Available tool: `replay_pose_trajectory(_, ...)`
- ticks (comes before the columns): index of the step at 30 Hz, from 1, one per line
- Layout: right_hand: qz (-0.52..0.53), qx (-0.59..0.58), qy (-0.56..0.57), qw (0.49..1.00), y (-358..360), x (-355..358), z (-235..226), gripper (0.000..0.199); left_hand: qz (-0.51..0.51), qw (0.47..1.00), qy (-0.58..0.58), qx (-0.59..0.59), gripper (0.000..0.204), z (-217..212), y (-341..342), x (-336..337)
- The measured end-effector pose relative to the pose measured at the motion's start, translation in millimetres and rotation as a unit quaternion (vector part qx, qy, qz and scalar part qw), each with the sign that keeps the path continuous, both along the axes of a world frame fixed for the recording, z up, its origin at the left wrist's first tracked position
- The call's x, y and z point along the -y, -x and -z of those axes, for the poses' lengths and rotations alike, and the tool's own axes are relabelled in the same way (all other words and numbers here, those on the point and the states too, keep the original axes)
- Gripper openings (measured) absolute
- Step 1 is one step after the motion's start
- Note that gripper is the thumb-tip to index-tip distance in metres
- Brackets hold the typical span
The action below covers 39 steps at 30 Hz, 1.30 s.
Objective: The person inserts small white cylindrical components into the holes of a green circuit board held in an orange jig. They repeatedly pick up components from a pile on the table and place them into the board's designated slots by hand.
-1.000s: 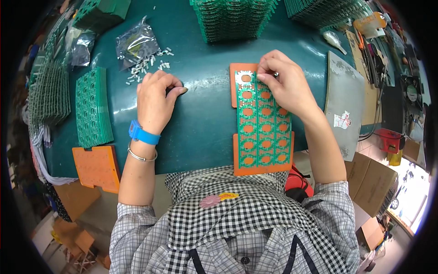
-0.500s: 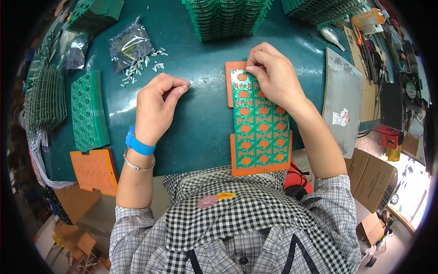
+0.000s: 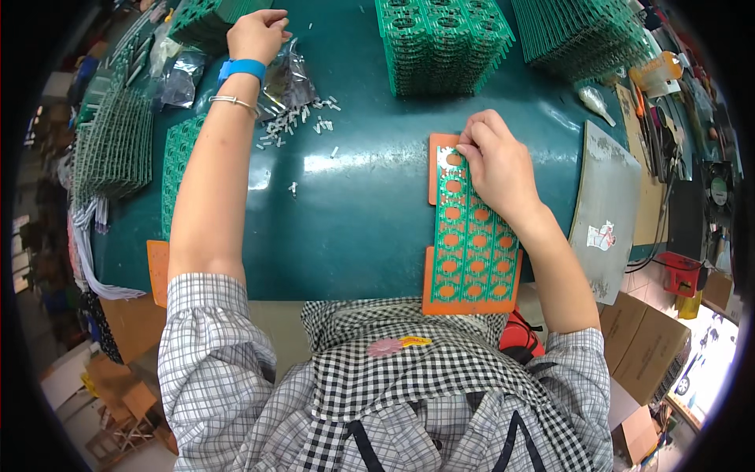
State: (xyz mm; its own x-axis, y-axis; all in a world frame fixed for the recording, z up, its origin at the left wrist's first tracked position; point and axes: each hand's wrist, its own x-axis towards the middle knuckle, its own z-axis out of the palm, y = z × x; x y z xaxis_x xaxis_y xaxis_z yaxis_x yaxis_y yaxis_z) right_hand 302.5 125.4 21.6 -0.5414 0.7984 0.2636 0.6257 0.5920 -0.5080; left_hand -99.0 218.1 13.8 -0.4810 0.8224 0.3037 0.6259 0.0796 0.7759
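A green circuit board panel (image 3: 475, 241), pierced with rows of oval holes, lies on an orange fixture plate (image 3: 432, 303) at the table's front edge. My right hand (image 3: 501, 167) is over its far end, thumb and fingertips pinched together; what they grip, if anything, is hidden. Stretched out to the far left, my left hand (image 3: 253, 38) has its fingers bent and their tips apart, with nothing visible between them. Below it are a clear plastic bag (image 3: 289, 79) and a scatter of small whitish parts (image 3: 285, 124). Two more whitish pieces lie apart, nearer the middle.
Tall stacks of green boards stand at the back centre (image 3: 448, 59), back right (image 3: 578, 39) and left (image 3: 114, 149). My left forearm partly covers another board stack (image 3: 177, 169) and an orange plate (image 3: 157, 271). A grey metal sheet (image 3: 605, 204) lies right, near tools (image 3: 653, 130).
My left hand has moved from the table's middle to the far left, past the bag, and its pinch has loosened. My right hand stays at the board's far end. The whole view has shifted.
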Motion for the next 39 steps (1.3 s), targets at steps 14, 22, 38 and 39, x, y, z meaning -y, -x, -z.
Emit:
replay_pose_trajectory(14,-0.014,0.035,-0.074,0.997,0.3,2.5,9.6,0.017,0.222,0.942,0.106,-0.228,0.02,0.7,-58.1,90.0)
replay_pose_trajectory(22,-0.031,-0.033,0.059,0.997,-8.3,-1.1,2.5,0.012,0.22,0.916,0.144,-0.303,0.015,3.7,-99.4,129.7)
replay_pose_trajectory(38,-0.045,-0.055,0.139,0.988,-29.2,18.8,-36.6,0.008,0.231,0.94,0.14,-0.21,0.018,1.9,-107.6,164.2)
replay_pose_trajectory(39,-0.053,-0.055,0.126,0.989,-31.2,20.9,-34.6,0.008,0.225,0.941,0.123,-0.22,0.019,2.1,-110.9,169.5)
